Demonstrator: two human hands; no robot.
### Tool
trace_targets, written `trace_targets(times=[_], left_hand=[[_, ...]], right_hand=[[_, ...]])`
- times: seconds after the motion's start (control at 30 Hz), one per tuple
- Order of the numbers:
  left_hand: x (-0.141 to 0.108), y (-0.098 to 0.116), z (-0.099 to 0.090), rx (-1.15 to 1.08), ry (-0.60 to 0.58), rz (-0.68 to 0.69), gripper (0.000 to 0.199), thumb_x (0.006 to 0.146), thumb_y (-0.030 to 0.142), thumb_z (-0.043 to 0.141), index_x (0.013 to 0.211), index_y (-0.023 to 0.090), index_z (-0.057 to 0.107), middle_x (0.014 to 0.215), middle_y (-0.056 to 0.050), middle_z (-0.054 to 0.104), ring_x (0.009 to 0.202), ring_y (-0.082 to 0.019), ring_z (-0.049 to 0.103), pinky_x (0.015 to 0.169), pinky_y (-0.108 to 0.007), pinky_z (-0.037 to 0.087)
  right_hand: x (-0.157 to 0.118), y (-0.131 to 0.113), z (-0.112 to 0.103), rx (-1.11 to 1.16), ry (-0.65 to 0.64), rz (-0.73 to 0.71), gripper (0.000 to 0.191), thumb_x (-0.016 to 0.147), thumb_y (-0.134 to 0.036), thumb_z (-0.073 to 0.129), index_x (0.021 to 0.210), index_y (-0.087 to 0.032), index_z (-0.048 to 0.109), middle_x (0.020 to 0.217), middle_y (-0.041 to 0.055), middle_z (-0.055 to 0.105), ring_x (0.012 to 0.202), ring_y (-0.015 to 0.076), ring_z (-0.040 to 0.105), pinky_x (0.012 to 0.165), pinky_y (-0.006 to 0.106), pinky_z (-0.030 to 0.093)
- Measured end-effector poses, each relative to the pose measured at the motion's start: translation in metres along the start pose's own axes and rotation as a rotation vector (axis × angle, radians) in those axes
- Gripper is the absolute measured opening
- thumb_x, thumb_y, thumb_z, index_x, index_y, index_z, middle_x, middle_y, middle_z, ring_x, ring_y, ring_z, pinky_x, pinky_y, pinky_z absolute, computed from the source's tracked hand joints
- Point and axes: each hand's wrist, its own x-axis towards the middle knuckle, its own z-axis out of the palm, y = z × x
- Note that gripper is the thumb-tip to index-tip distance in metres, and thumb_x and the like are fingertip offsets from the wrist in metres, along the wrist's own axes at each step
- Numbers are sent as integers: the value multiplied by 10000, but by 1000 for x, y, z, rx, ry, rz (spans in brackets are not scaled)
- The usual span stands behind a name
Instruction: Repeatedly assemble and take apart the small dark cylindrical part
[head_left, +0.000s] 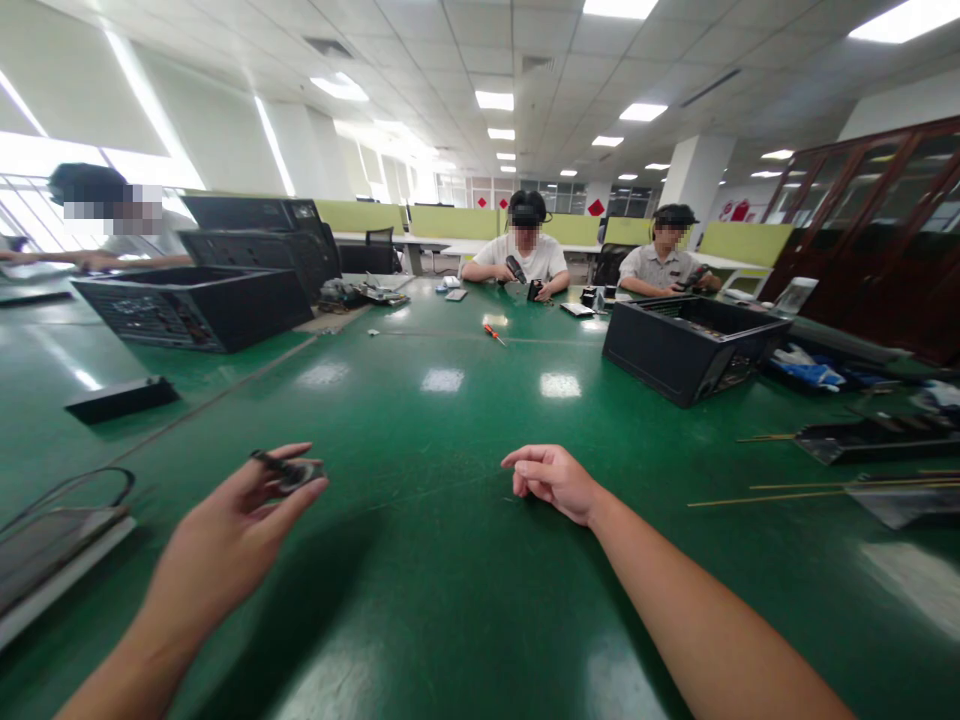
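My left hand (217, 540) is raised over the green table (420, 600) at the left. Its thumb and fingers close on a small dark part (289, 472) with a black rod-like end and a greyish rounded end; its exact kind I cannot make out. Just above the tabletop at centre right is my right hand (555, 485). The index finger points left, the other fingers are loosely bent, and I see nothing held in them. Whether its fingertips touch the table I cannot tell.
Black computer cases stand at the left (255, 310) and right (660, 350). An orange screwdriver (492, 333) lies farther back. A flat dark device (60, 560) is by my left arm, thin yellowish rods (795, 490) at the right. Several people sit around the table; one person (525, 255) holds a power tool.
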Motion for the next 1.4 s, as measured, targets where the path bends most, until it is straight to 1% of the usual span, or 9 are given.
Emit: trace_targets(times=[0.17, 0.27, 0.37, 0.47, 0.6, 0.7, 0.83, 1.03, 1.4], left_hand=[[19, 45, 73, -125, -280, 169, 667, 799, 584, 612, 1341, 203, 536, 1048, -47, 716, 789, -209, 689, 830, -380, 569], [19, 59, 109, -119, -320, 290, 582, 791, 436, 658, 1318, 212, 555, 1056, -58, 719, 844, -221, 685, 838, -372, 559], [13, 61, 128, -92, -342, 358, 440, 767, 311, 704, 1194, 246, 620, 1039, -34, 715, 931, -223, 668, 871, -358, 535], [7, 57, 134, -16, -340, 436, 281, 762, 277, 725, 1039, 255, 686, 970, -25, 700, 907, -220, 652, 826, -340, 525], [0, 51, 138, -69, -369, 550, 245, 798, 275, 710, 1042, 263, 696, 962, -28, 694, 932, -208, 632, 831, -327, 516], [-2, 47, 143, -136, -421, 563, 266, 820, 251, 689, 1086, 262, 681, 1025, -35, 704, 971, -206, 640, 874, -334, 520], [-2, 43, 147, -181, -381, 507, 390, 790, 226, 710, 1172, 257, 634, 1101, -40, 699, 994, -215, 659, 920, -356, 525], [-2, 45, 143, -231, -293, 484, 306, 767, 228, 729, 1063, 250, 653, 1009, -16, 703, 918, -195, 656, 852, -329, 523], [-3, 47, 142, -249, -306, 546, 205, 809, 212, 678, 1012, 233, 670, 971, -27, 699, 910, -183, 645, 821, -315, 508]], right_hand=[[0, -1, 0, -11, 21, -27, 329, 745, -372, 726, 962, -125, 700, 651, 17, 662, 423, 47, 392, 489, 228, 323], [1, 1, -2, -124, 135, -113, 361, 727, -336, 738, 1019, -136, 670, 691, 6, 642, 491, 69, 437, 499, 222, 324], [1, 4, -3, -313, 190, -207, 433, 706, -246, 736, 1115, -157, 625, 841, 8, 647, 485, 47, 371, 475, 211, 283], [-2, 5, 0, -477, 140, -242, 507, 700, -189, 719, 1188, -196, 584, 1014, 28, 648, 479, 36, 349, 471, 209, 289], [-7, 4, 6, -642, 78, -258, 538, 685, -177, 736, 1200, -220, 585, 1066, 27, 651, 492, 44, 355, 480, 211, 298], [-9, 1, 8, -720, 70, -245, 446, 676, -195, 756, 1106, -209, 634, 847, -13, 641, 490, 61, 339, 484, 220, 270], [-8, 0, 8, -774, 93, -236, 339, 674, -216, 774, 996, -196, 673, 578, -76, 470, 481, 78, 315, 505, 237, 249], [-8, 1, 8, -801, 83, -206, 345, 680, -243, 787, 1006, -204, 683, 561, -81, 420, 490, 88, 317, 512, 245, 245], [-10, 1, 12, -745, 85, -227, 263, 698, -228, 755, 950, -194, 688, 614, -48, 502, 507, 85, 324, 504, 238, 240]])
